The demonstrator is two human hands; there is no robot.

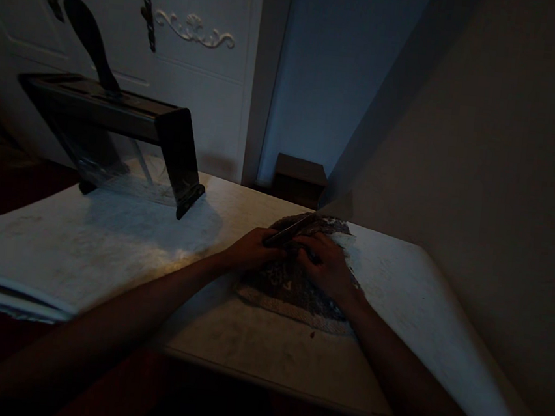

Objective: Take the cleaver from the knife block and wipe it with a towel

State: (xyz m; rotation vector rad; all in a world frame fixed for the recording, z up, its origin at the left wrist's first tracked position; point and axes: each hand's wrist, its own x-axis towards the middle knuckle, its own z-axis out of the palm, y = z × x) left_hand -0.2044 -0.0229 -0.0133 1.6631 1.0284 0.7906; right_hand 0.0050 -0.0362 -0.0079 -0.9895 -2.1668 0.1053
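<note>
A dark, patterned slab of food with a pale lower edge (293, 294) lies on a white cutting board (107, 244) in dim light. My left hand (252, 248) is closed round the handle of a knife (289, 230), whose blade slants up to the right over the slab. My right hand (327, 260) rests on top of the slab just right of the blade, fingers curled and pressing down. Both forearms reach in from the bottom of the view.
A dark knife block (119, 121) with a clear front stands at the back left of the board, one black handle (88, 36) sticking up from it. A white ornamented cupboard door (194, 56) is behind. A plain wall (498, 157) rises on the right.
</note>
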